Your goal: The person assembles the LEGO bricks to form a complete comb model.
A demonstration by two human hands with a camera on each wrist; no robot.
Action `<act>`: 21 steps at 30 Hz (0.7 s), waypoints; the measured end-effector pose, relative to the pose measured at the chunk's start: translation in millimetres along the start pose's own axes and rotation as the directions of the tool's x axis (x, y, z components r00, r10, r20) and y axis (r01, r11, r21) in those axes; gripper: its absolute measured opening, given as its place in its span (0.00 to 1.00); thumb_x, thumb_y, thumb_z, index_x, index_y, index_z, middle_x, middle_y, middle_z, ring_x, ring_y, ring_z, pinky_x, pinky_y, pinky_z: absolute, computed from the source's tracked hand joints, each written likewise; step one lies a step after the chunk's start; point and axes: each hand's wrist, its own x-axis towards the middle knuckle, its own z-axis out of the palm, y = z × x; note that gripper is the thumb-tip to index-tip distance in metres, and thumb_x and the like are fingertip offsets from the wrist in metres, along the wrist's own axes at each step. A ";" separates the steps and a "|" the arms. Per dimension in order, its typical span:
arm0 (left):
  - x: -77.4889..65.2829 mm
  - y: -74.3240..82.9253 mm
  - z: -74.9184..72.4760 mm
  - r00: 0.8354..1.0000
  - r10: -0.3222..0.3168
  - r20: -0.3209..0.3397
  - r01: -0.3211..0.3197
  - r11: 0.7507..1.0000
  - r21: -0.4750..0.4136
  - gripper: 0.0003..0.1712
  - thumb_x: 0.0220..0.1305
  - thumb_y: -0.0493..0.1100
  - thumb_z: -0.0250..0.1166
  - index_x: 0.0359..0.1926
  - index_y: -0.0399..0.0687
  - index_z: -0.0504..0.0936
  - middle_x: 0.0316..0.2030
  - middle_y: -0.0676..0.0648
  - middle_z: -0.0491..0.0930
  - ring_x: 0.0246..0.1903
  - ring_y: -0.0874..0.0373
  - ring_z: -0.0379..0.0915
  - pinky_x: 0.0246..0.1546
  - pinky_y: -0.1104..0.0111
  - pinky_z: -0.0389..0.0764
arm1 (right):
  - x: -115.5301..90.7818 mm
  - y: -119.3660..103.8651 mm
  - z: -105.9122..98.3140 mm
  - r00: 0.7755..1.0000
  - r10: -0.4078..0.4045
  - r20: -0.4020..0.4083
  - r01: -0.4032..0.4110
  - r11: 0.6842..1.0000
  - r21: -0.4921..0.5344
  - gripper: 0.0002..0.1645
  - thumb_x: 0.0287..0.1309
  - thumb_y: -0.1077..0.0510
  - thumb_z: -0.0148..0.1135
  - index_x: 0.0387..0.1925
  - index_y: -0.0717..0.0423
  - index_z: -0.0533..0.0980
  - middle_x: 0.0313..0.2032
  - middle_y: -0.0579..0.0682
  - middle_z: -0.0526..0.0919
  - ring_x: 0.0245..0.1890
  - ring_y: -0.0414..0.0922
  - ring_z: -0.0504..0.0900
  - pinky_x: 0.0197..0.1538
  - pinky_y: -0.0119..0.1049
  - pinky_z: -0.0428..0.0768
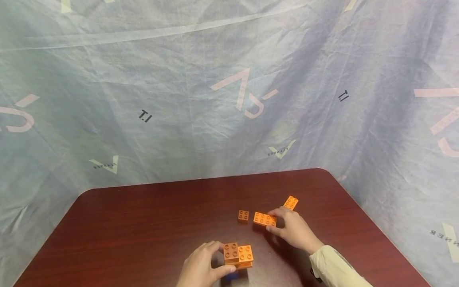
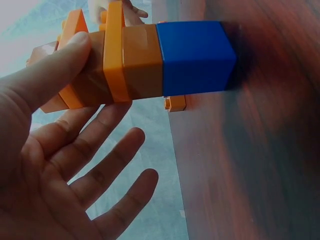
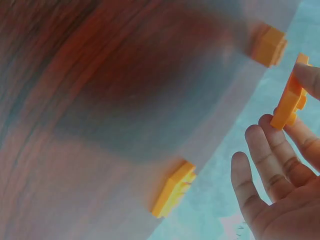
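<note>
A: Where is the brick stack [image 1: 231, 255]?
B: At the near middle of the table [image 1: 143, 223], upright, with the left hand [image 1: 205, 264] at its left side. Thumb and fingers pinch its upper part; the last two fingers stretch out clear of it.

A: What makes it up?
B: A blue brick [image 2: 197, 57] at the bottom, then brown and orange layers by turns, ending in a brown one. The upper orange layer juts out to the right from under that top. I can't tell whether the blue base touches the tabletop.

A: And the right hand [image 1: 295, 231]?
B: Farther off and to the right, pinching a flat orange brick [image 1: 262, 219] by its right end, with the studs up. The right wrist view shows that brick raised off the table, the other fingers extended.

A: Anything around it?
B: A small brown brick [image 1: 243, 216] lies just to its left. Another orange brick [image 1: 292, 202] lies beyond the right hand, partly hidden by it. A printed cloth [image 1: 179, 99] hangs behind the far edge.
</note>
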 end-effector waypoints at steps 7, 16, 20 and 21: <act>-0.7 -0.9 0.6 1.000 0.017 -0.012 -0.017 1.000 0.011 0.23 0.53 0.58 0.78 0.45 0.52 0.84 0.43 0.51 0.84 0.39 0.52 0.78 0.36 0.49 0.80 | -11.9 -14.6 -12.1 0.995 -0.098 -0.019 0.099 0.995 0.034 0.19 0.57 0.51 0.76 0.49 0.49 0.83 0.45 0.42 0.84 0.46 0.45 0.83 0.50 0.49 0.82; -0.4 -1.1 0.3 1.000 0.016 -0.004 -0.016 1.000 0.011 0.24 0.53 0.58 0.78 0.45 0.51 0.84 0.42 0.50 0.84 0.39 0.51 0.78 0.35 0.50 0.80 | -24.7 -38.4 -26.1 0.974 -0.225 0.004 0.223 0.967 0.126 0.20 0.59 0.50 0.75 0.52 0.48 0.82 0.44 0.35 0.82 0.46 0.40 0.82 0.51 0.49 0.82; -0.3 -0.4 -0.3 1.000 0.011 -0.002 -0.011 1.000 0.007 0.23 0.54 0.58 0.78 0.45 0.52 0.84 0.41 0.51 0.83 0.37 0.53 0.77 0.33 0.51 0.80 | -28.3 -47.9 -30.1 0.966 -0.259 -0.014 0.258 0.955 0.147 0.20 0.60 0.48 0.73 0.53 0.44 0.82 0.45 0.33 0.82 0.48 0.38 0.81 0.52 0.47 0.82; -0.5 -0.3 -0.4 1.000 0.013 -0.004 -0.013 1.000 0.008 0.23 0.54 0.58 0.78 0.44 0.52 0.84 0.41 0.51 0.83 0.37 0.54 0.77 0.33 0.52 0.79 | -29.2 -50.2 -31.0 0.963 -0.269 -0.019 0.269 0.951 0.150 0.20 0.61 0.47 0.73 0.53 0.44 0.82 0.46 0.33 0.82 0.48 0.38 0.81 0.53 0.47 0.82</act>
